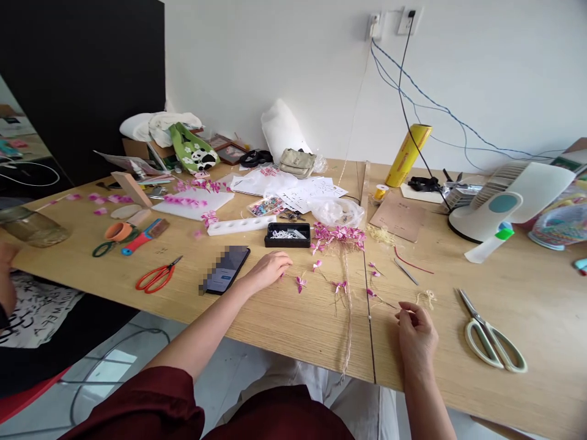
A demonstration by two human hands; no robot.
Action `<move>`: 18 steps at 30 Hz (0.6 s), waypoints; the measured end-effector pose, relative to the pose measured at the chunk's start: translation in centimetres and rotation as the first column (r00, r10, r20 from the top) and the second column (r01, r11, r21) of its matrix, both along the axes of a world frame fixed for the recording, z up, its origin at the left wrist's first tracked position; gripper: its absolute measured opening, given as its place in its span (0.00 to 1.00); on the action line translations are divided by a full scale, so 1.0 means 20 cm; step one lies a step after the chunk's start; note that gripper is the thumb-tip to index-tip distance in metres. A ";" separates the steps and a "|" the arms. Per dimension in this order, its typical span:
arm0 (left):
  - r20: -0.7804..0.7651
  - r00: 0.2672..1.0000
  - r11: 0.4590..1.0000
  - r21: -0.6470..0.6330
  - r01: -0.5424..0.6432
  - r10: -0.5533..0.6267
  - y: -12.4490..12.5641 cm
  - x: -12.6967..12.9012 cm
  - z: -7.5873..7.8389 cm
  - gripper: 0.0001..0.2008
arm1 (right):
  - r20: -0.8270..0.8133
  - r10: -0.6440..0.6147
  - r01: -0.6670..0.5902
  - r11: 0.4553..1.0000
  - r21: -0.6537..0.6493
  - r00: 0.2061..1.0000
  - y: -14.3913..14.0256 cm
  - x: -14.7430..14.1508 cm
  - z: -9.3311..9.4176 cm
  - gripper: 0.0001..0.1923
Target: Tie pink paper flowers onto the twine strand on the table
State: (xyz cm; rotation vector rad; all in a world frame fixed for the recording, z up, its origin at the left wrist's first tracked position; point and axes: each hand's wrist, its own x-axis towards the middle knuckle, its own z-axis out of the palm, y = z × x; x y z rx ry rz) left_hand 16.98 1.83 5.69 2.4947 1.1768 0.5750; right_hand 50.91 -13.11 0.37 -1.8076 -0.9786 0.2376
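Note:
My right hand (415, 327) is pinched on the thin end of a stem; its purple-pink flower (372, 294) points left, just above the table. Left of it, my left hand (270, 270) lies low over the table with its fingers stretched to the right, a bit of purple petal close under its fingertips. Between the hands are several loose small flowers, among them one pink flower (301, 283) and another flower (340, 286). A bunch of pink flowers (339, 235) lies behind them, and a braided cord (347, 324) trails from it to the front edge.
A phone (225, 270) and red-handled scissors (156, 278) lie at left; larger scissors (490, 336) and tweezers (406, 271) at right. Behind are a black tray (287, 243) of small white parts and a white fan (499, 195). Another person's arm (7, 281) shows far left.

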 end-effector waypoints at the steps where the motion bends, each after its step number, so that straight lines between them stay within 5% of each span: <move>1: 0.064 0.998 0.999 0.030 -0.016 0.014 -0.03 0.02 0.02 0.11 | -0.020 -0.009 0.009 1.000 -0.001 1.000 0.00 0.00 0.00 0.10; 5: 0.274 0.961 0.997 0.074 0.020 -0.040 -0.19 0.14 0.04 0.09 | -0.013 -0.004 0.004 1.000 0.003 1.000 0.00 -0.02 0.01 0.10; 11: 0.274 0.946 0.985 0.058 0.165 -0.175 -0.36 0.32 -0.12 0.10 | 0.235 0.192 -0.192 0.981 -0.021 0.953 -0.02 -0.04 0.06 0.09; 18: 0.290 0.956 0.991 0.137 -0.005 -0.035 -0.30 0.35 -0.10 0.09 | 0.373 0.379 -0.357 0.925 -0.128 0.847 -0.02 0.05 0.12 0.10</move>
